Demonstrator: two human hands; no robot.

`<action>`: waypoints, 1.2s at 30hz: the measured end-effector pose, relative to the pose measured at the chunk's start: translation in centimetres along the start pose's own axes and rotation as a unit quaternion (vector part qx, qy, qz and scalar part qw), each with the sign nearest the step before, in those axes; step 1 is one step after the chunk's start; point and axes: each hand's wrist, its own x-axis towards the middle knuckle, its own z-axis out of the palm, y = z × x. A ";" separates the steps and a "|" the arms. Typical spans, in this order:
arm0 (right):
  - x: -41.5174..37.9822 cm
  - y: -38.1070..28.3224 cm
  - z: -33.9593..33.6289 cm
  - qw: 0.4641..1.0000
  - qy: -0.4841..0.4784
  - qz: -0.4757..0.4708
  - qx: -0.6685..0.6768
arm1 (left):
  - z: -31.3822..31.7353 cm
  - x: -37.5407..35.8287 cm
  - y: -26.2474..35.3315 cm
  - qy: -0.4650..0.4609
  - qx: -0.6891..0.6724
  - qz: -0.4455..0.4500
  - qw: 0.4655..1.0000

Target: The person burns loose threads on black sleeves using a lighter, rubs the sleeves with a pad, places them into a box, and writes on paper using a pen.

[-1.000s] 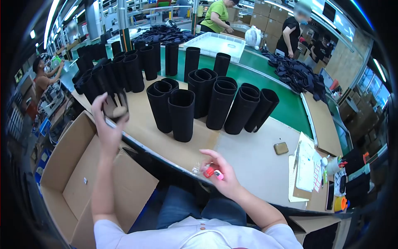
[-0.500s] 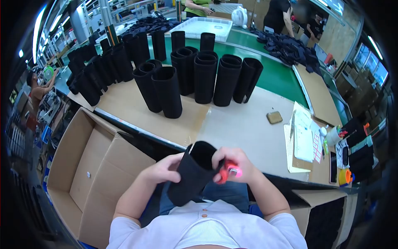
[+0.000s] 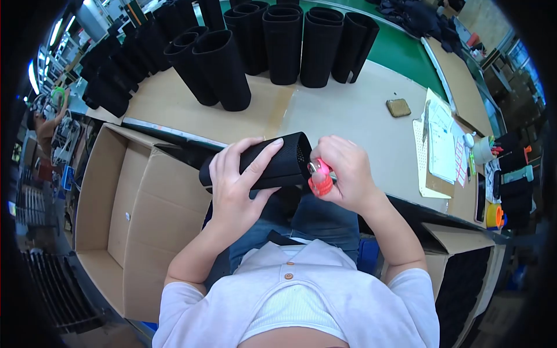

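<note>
My left hand is wrapped round a black fabric sleeve, thumb and fingers spread over its side. The sleeve lies on its side above my lap, its open end facing right, with small perforations showing inside the rim. My right hand is closed round small red-handled snips, with pink and a bit of metal showing. They are right beside the sleeve's open end; whether the blades touch the fabric is hidden. Several more black sleeves stand upright on the table beyond my hands.
An open cardboard box is at my left, and another box with black pieces at my right. On the table are a brown block, papers, a pen cup and an orange tape roll.
The sleeve has turned from tilted upright to lying sideways, and my left hand now reaches over it. My right hand has come out of the opening to its right end. The camera view has tipped downward.
</note>
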 end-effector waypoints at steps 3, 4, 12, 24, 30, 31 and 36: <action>0.3 0.4 0.8 1.000 0.003 -0.027 -0.015 | -0.1 0.0 -0.1 0.017 0.027 0.021 0.999; 0.2 0.4 0.9 1.000 0.003 -0.025 -0.014 | -0.1 0.0 -0.2 0.015 0.026 0.021 0.999; -0.5 0.7 1.0 1.000 0.007 -0.026 0.015 | -0.1 0.2 -0.6 0.033 0.060 0.042 0.997; -0.5 0.4 2.1 0.808 0.127 0.187 0.544 | 2.0 -0.8 -1.3 -0.063 -0.475 -0.192 0.856; -1.0 0.2 2.4 0.772 -0.005 0.279 0.572 | 3.6 -0.3 -0.8 -0.026 -0.604 -0.317 0.731; -1.8 0.9 2.5 0.772 -0.010 0.279 0.571 | 3.4 0.3 -1.1 0.008 -0.605 -0.309 0.734; -3.9 1.3 1.9 0.733 -0.273 0.338 0.523 | 3.9 -0.1 -3.4 0.105 -0.603 -0.248 0.751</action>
